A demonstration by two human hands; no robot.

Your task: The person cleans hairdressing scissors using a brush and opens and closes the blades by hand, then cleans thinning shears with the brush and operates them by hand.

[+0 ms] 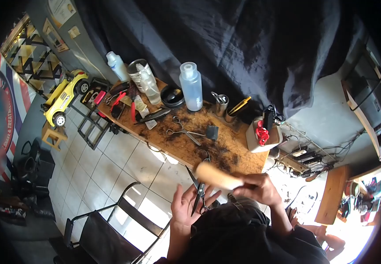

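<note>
My left hand (pixel 187 203) is palm up with its fingers apart, and a pair of black scissors (pixel 199 193) lies across the fingers. My right hand (pixel 257 190) is closed on the end of a pale, wooden-looking brush (pixel 217 177), blurred by motion, just above and to the right of the scissors. Behind them is a wooden table (pixel 252 165) strewn with dark hair clippings. Silver scissors (pixel 184 130) lie open on it, near a small dark square (pixel 212 132).
The table bears a clear bottle (pixel 191 88), a spray bottle (pixel 148 86), a black bowl (pixel 172 96), metal cups and a white bin (pixel 265 136) with clippers. A black chair (pixel 107 240) stands at lower left. Power strips and cables lie right; another person's arm (pixel 329 242) shows lower right.
</note>
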